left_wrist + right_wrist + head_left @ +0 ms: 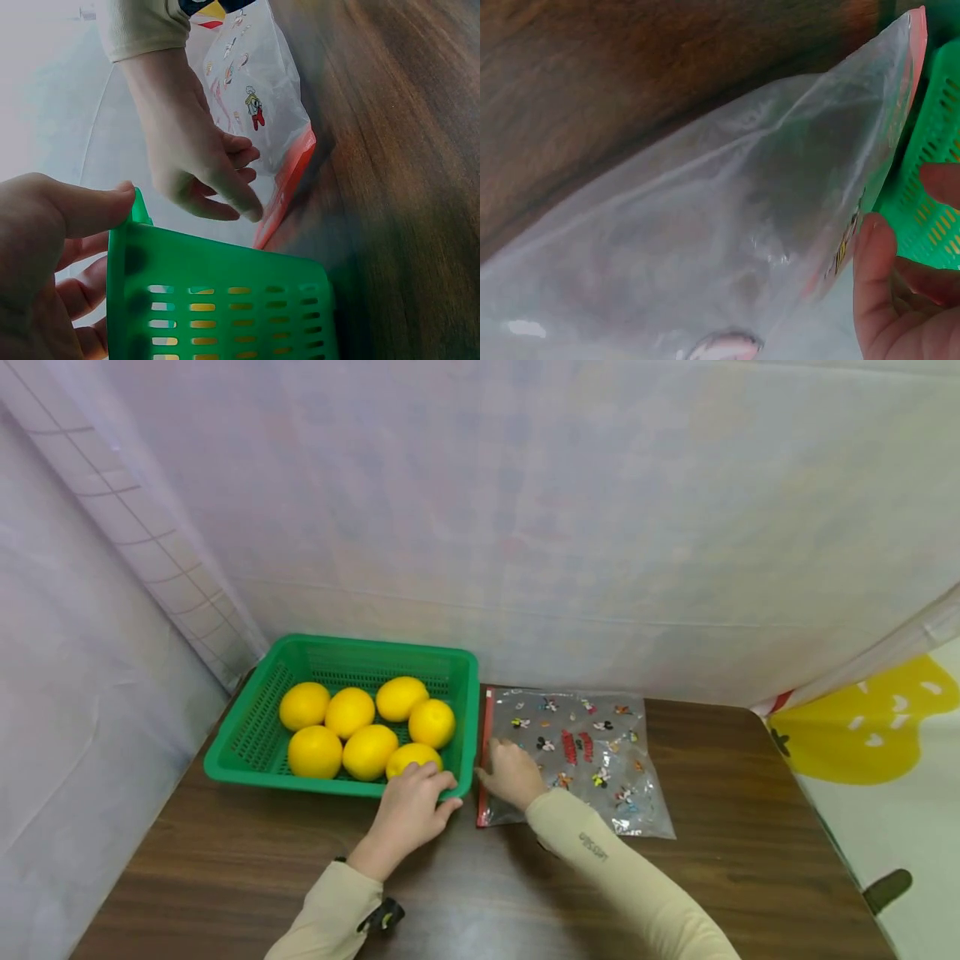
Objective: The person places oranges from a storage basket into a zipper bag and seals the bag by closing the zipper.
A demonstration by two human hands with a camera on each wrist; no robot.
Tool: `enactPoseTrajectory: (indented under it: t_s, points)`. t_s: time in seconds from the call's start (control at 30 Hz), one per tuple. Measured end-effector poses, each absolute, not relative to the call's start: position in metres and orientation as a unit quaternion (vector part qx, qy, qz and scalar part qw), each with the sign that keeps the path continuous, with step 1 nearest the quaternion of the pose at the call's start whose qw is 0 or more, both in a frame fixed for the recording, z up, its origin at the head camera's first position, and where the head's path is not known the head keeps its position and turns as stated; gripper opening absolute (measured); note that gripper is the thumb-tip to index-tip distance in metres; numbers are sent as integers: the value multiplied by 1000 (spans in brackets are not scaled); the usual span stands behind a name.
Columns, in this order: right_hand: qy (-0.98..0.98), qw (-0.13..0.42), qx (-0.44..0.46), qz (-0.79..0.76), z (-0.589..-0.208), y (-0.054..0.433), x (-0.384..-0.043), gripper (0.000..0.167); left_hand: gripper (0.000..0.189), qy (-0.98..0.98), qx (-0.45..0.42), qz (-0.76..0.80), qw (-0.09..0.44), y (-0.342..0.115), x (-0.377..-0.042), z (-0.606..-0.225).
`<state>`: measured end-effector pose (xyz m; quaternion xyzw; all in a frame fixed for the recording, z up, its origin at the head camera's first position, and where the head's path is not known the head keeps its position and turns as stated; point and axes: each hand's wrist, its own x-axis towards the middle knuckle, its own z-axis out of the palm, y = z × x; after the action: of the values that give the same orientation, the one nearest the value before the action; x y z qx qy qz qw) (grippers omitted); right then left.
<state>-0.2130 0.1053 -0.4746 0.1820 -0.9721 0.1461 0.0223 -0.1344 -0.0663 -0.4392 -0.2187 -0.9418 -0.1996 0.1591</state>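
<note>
Left hand (pixel 411 810) grips the basket (pixel 467 710); beside it, the loosely bent, empty right hand (pixel 513 774) seems after the bag (pixel 592 760), needing a pinch.

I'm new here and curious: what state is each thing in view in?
Green basket: upright on the table, uncovered
Yellow fruits: seven visible, all in the basket
Clear bag: lying on the table, nothing seen inside; sealed or open, can't tell
Left hand: gripping the basket's near right corner
Right hand: at the bag's red edge, grip unclear
Pale curtain: hanging
</note>
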Motion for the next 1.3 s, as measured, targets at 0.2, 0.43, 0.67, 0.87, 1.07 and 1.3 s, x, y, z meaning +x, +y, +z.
enactPoseTrajectory:
  t_s: [0.2,0.43,0.67,0.87,1.07,1.3]
  points:
    - [-974,10,175,141,-482,102,-212,32,15,-940,-222,-203,162,-66,-133,-439]
    - [-977,-4,160,139,-488,103,-212,28,14,-940,-224,-200,161,-65,-132,-439]
    - [-974,-7,161,160,-491,103,-213,17,14,-940,-225,-204,159,-65,-133,-439]
    - [-971,-9,170,165,-492,102,-217,14,15,-941,-225,-199,156,-66,-133,-438]
    - [-965,9,159,207,-484,103,-215,11,15,-942,-223,-198,155,-67,-133,-437]
    - [-951,35,148,268,-473,111,-212,9,14,-942,-222,-200,153,-66,-132,-436]
